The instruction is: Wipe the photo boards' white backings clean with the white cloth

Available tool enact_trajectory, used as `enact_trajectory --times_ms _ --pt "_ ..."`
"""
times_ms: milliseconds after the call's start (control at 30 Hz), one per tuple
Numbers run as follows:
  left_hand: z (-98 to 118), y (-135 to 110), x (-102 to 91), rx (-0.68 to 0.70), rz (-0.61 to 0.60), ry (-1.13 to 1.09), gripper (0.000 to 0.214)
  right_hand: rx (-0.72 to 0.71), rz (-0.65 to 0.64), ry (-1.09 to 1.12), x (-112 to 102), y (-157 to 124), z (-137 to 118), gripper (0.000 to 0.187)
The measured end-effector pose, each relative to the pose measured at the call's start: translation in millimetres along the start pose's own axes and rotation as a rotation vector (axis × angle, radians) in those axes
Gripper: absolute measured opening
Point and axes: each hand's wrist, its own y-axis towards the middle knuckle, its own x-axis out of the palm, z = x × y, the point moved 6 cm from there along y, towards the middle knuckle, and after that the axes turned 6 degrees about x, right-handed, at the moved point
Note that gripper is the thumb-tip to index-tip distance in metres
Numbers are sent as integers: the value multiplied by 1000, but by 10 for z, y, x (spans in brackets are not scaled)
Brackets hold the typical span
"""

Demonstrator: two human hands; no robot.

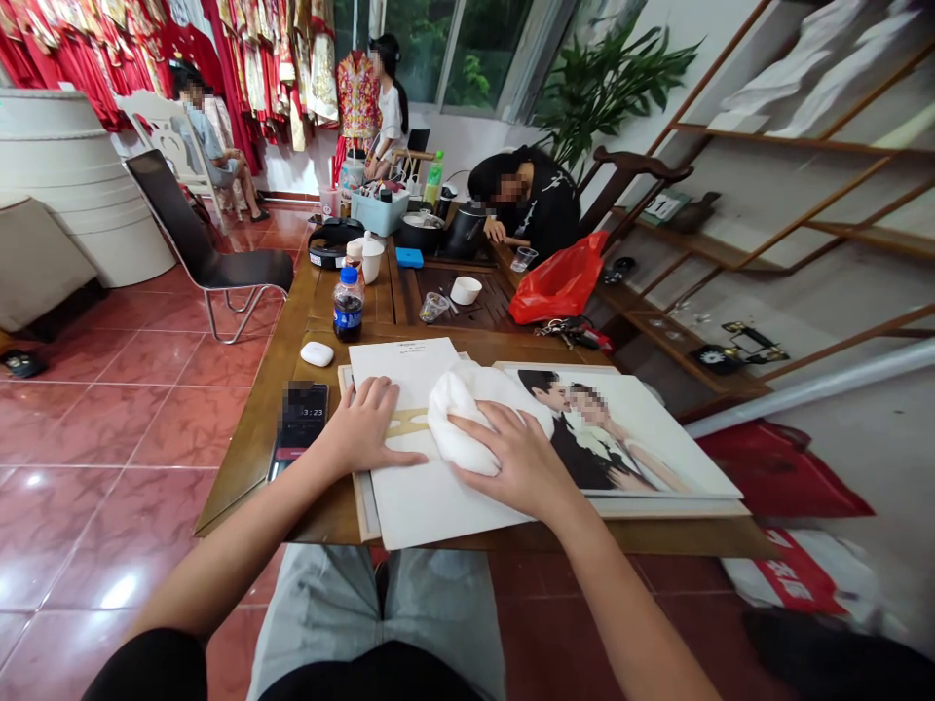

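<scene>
The person's left hand is lying spread flat on a white paper sheet, while the right hand is pressing down on a bunched white cloth, its fingers splayed over the top rather than clamping it. The hands are resting apart, with the cloth between them, overlapping the sheet and a mounted couple's portrait near the front edge of the table. A smartphone is lying just left of the sheet.
</scene>
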Motion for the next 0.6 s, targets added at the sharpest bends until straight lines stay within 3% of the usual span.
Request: enact_trajectory --times_ms 133,367,600 --pt "15 -14 6 10 -3 68 92 -14 13 -1 6 -140 -47 56" --pt "10 -17 8 3 28 134 53 -62 40 54 -27 -326 -378 58" --pt "-2 -12 20 15 55 197 46 -207 77 152 -35 -442 -723 63"
